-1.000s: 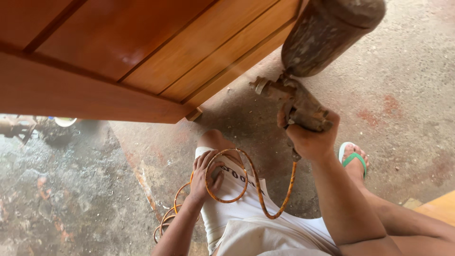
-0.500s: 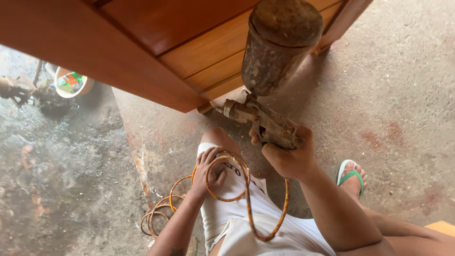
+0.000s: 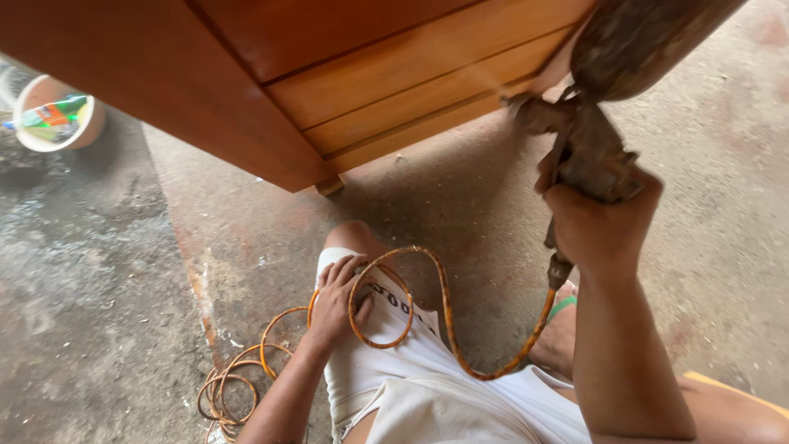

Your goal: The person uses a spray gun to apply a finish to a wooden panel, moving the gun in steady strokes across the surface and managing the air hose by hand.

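Note:
My right hand point(image 3: 598, 224) grips the handle of a grimy spray gun point(image 3: 575, 136) with a large stained cup point(image 3: 645, 41) on top, its nozzle pointing left at the lower edge of a glossy orange-brown wooden panel point(image 3: 353, 74). An orange coiled air hose point(image 3: 448, 325) runs from the gun's base down across my lap. My left hand point(image 3: 339, 300) rests on my knee and holds a loop of that hose. I am crouched in white shorts point(image 3: 411, 362).
A bucket point(image 3: 53, 123) with a green bottle in it stands at the far left on the stained concrete floor point(image 3: 99, 288). More hose coils point(image 3: 230, 386) lie by my left leg. A small wooden block point(image 3: 329, 187) props the panel. My foot in a green sandal point(image 3: 563, 312) shows below the gun.
The spray gun and my right hand have moved right along the panel's lower edge. The view shifted, and the bucket now sits farther left. My left hand kept the hose loop.

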